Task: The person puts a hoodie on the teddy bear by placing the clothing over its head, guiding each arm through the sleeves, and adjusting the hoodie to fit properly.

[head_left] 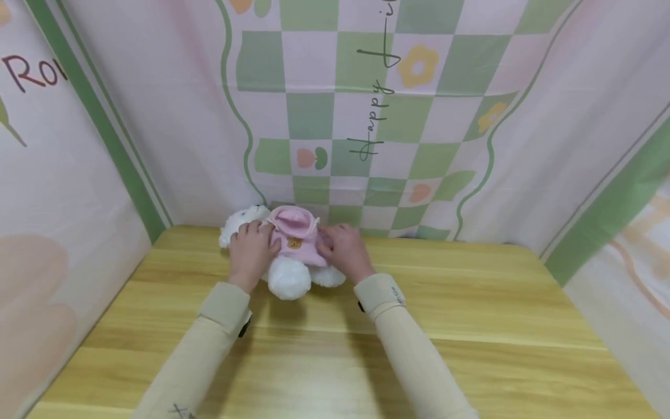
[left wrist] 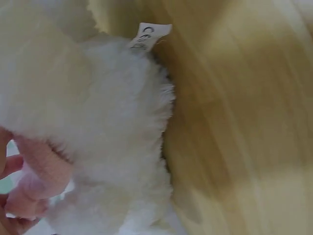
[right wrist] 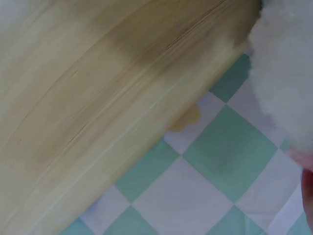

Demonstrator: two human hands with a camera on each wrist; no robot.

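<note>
A white plush toy (head_left: 289, 278) lies on the table near its back edge, its head (head_left: 243, 224) pointing left. Over its body is a small pink hoodie (head_left: 300, 250) with a bear patch, its hood opening turned up. My left hand (head_left: 251, 250) grips the hoodie's left side, beside the toy's head. On the other side, my right hand (head_left: 346, 250) pinches the hoodie's right edge. The left wrist view has white fur (left wrist: 112, 122) filling much of it, a cloth tag (left wrist: 150, 36), and fingertips around pink cloth (left wrist: 46, 169). Only one fingertip (right wrist: 308, 196) shows in the right wrist view.
The wooden table (head_left: 471, 326) spreads out around the toy. Right behind it hangs a green-and-white checked curtain (head_left: 361, 116) with flowers and lettering. More printed cloth (head_left: 68, 203) closes off the left side, and similar cloth (head_left: 628, 250) the right.
</note>
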